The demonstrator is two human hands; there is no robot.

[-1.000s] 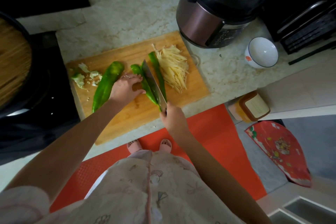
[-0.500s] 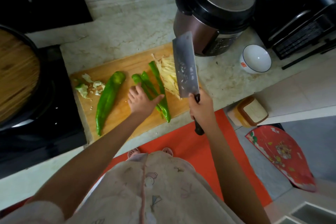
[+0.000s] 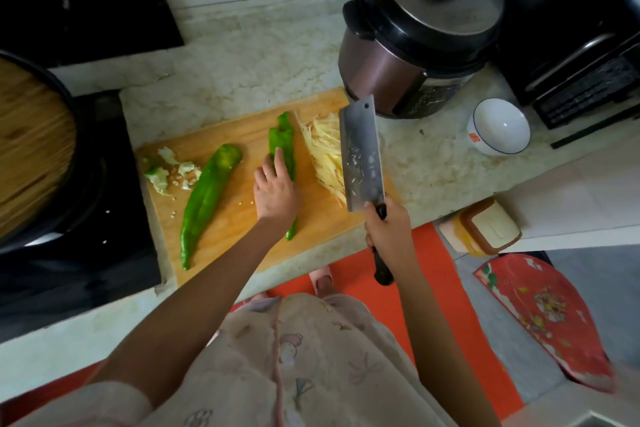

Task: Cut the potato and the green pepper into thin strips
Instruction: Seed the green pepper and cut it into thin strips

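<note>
On the cutting board [image 3: 228, 218] the left hand [image 3: 275, 192] lies flat, grip loose, on the split green pepper [image 3: 287, 146] — the right hand [image 3: 389, 229] has its grip wrapped round the cleaver [image 3: 362, 156], held above the potato strips [image 3: 323, 149].

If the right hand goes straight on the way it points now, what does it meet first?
Likely the brown and black pressure cooker: the right hand grips a steel cleaver whose far end points at the cooker's base. The blade seems raised, so depth is uncertain.
</note>
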